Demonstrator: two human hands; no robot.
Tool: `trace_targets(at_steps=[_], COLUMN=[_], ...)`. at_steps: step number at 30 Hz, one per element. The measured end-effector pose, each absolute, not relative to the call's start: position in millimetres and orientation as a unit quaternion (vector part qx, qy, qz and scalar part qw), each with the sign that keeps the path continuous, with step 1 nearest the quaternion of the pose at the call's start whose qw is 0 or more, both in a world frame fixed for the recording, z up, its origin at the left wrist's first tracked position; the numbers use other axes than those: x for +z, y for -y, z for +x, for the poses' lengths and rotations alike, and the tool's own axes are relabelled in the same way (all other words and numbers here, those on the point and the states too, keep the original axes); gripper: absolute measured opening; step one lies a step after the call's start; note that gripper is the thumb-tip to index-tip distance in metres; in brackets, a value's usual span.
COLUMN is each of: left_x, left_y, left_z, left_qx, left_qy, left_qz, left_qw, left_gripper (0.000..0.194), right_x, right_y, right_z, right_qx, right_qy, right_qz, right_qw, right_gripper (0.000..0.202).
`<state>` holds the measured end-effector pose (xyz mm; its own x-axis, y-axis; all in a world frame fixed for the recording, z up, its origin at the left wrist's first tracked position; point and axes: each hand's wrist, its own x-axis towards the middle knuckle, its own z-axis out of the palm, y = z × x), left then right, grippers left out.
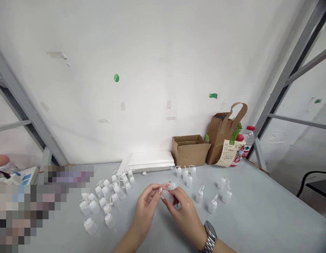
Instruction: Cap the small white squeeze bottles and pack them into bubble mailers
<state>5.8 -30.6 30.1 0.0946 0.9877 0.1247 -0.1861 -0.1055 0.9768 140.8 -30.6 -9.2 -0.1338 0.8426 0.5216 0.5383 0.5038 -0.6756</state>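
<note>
While the right hand point(181, 205) clamped a small bottle point(167, 196) in its grip, the left hand point(149, 201) pinched the bottle's top end, in front of the cardboard box point(190, 155). Closing it seemed in hand; the next move probably called for steady alignment and firm pressure.

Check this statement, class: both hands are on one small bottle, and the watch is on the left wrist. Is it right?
Wrong side: the head view shows the watch on the right wrist. The rest stands: the left hand and right hand are both on one small bottle.
</note>
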Motion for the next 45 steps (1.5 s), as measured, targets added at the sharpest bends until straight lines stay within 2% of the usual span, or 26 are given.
trace_targets(at_steps=[15,22,32,45], left_x=[26.9,27.8,31.6,29.3], left_y=[29.9,29.9,27.1,28.5], left_z=[5.5,6.8,6.9,7.9], left_qx=[0.54,0.537,0.507,0.535], left_qy=[-0.358,-0.342,-0.345,-0.335], left_qz=[0.507,0.486,0.469,0.438], left_qw=[0.569,0.599,0.636,0.64], left_gripper=[0.011,0.013,0.018,0.014], right_x=[-9.6,-10.2,-12.9,-10.0], right_y=[32.2,33.3,34.0,35.5], right_z=[140.0,139.9,139.6,140.4], right_qx=[0.185,0.149,0.118,0.065], right_qy=[0.729,0.73,0.748,0.751], right_qz=[-0.488,-0.471,-0.455,-0.456], right_qw=[0.444,0.472,0.468,0.474], right_gripper=[0.014,0.013,0.011,0.013])
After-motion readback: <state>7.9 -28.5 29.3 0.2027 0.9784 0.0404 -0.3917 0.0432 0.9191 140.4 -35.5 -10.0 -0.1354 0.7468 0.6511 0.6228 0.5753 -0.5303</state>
